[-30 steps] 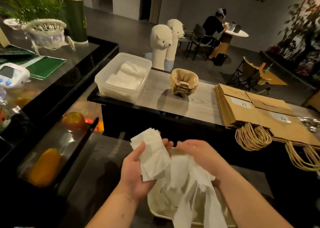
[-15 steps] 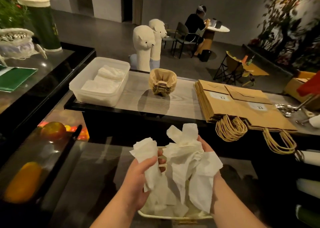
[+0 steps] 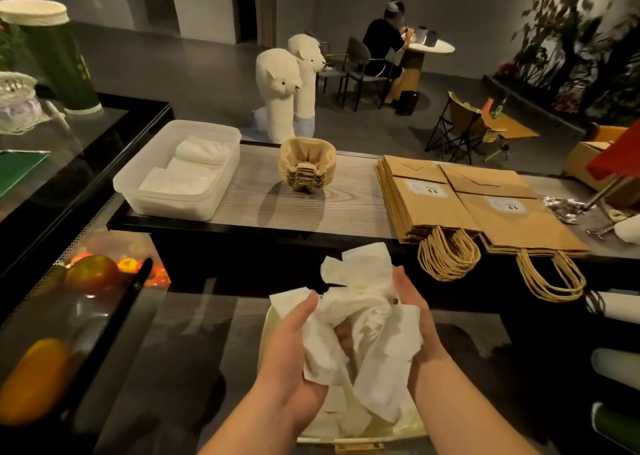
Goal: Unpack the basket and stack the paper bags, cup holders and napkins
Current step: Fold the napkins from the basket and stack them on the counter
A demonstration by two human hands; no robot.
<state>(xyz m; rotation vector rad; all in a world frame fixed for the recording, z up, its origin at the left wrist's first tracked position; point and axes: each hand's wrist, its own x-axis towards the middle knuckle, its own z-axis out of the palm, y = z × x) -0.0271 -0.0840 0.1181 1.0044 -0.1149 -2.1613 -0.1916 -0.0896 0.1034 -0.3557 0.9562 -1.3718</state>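
Over basket, left hand, right hand around napkins

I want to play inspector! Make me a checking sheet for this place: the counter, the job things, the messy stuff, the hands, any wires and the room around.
Surface: wooden counter, things set in a row.
Job's things: paper bags in two flat stacks, handles over the edge; cup holders nested; folded napkins in a plastic tub; loose napkins above the basket.
Clutter: what looks like crumpled foil right of the bags.
Hands: left hand and right hand both grip the loose napkins.
Cables: nothing seen.
Surroundings: two alpaca figures, a seated person at a round table, plants.
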